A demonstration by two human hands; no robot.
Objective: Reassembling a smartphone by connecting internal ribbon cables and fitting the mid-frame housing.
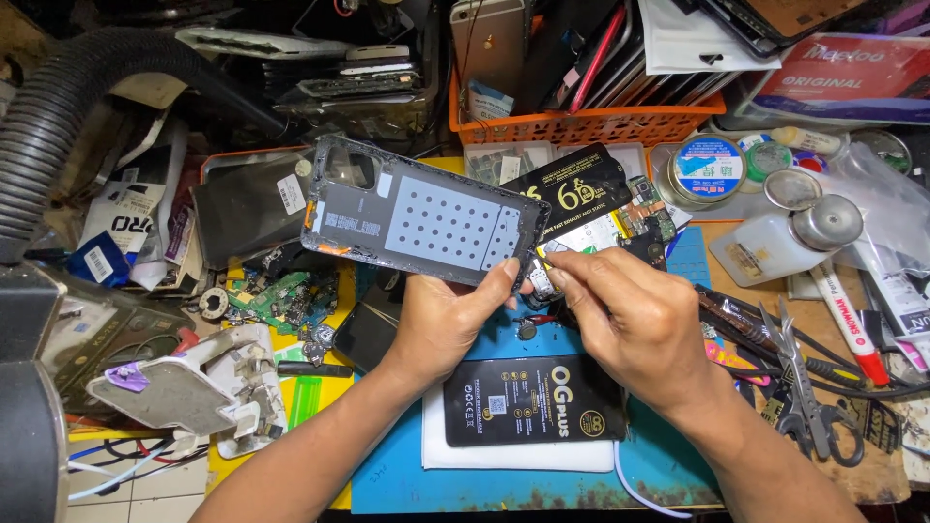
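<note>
A dark grey phone back cover (421,221), inner side up, is held tilted above the blue mat.

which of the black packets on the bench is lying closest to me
The black packet on the white sheet, below both hands. The other black packet lies farther back, near the orange basket.

The bench is crowded on nearly every side. The only open room is the near strip of blue mat (407,489), beside the black box (533,399) lying at its middle. Far off, an orange basket (591,124) of phones walls the back. At right, tins (707,169), a bottle (775,242), pliers (809,397) and cables block the way. At left, circuit boards (276,300), a white holder (184,387) and a black hose (68,107) fill the table.
</note>
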